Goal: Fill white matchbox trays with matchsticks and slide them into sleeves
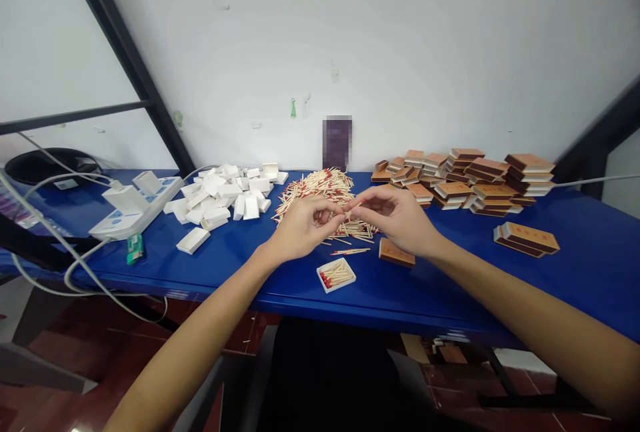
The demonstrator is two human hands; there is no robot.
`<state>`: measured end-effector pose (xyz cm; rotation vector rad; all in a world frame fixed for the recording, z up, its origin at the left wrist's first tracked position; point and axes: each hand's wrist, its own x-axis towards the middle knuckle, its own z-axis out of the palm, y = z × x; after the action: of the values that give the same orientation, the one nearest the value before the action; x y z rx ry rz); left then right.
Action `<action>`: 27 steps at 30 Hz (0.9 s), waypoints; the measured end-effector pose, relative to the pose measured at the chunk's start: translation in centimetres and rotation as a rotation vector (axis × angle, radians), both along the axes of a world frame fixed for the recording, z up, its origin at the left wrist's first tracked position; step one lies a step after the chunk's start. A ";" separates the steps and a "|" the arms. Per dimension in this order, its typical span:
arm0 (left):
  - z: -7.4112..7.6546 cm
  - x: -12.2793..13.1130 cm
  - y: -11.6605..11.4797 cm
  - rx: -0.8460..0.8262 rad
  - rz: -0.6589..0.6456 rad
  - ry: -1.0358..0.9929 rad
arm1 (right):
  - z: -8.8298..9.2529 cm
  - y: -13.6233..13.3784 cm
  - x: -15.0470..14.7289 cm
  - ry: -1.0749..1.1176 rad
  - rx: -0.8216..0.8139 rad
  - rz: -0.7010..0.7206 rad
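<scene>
My left hand (303,225) and my right hand (395,215) meet over the near edge of a heap of red-tipped matches (320,192) on the blue table (575,265). Both hands pinch a few matchsticks between fingers and thumb. Below them lies an open white matchbox tray (337,275) partly filled with matches. A brown matchbox sleeve (397,253) lies flat just under my right wrist. A couple of loose matches (350,252) lie between the tray and the heap.
A pile of empty white trays (225,195) sits left of the heap. Stacks of brown matchboxes (475,179) stand at the back right, two more (525,237) nearer. A white power strip (135,209), cables and a green lighter (135,247) lie at left.
</scene>
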<state>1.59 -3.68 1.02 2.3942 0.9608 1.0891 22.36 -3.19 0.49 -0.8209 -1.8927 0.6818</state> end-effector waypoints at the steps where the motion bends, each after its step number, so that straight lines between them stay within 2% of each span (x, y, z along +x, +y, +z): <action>1: -0.1 -0.3 -0.4 -0.029 0.024 0.006 | 0.1 -0.1 0.1 -0.069 0.036 0.003; 5: -0.8 -1.2 -2.7 -0.182 0.147 0.032 | 0.8 -0.7 0.8 -0.593 0.245 0.116; 9: -1.8 -1.7 -4.9 -0.099 0.131 0.266 | 1.0 -0.9 1.1 -0.889 0.267 0.157; 15: -2.4 -2.4 -6.2 -0.019 0.151 0.466 | 1.0 -0.9 1.1 -0.960 0.190 0.164; 27: -2.5 -2.5 -6.2 -0.030 0.103 0.511 | 0.5 -0.7 0.7 -0.881 0.122 0.196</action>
<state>-0.91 -9.90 -1.52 2.6787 1.2564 0.4839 23.02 -3.87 0.99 -0.9488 -2.8007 0.3167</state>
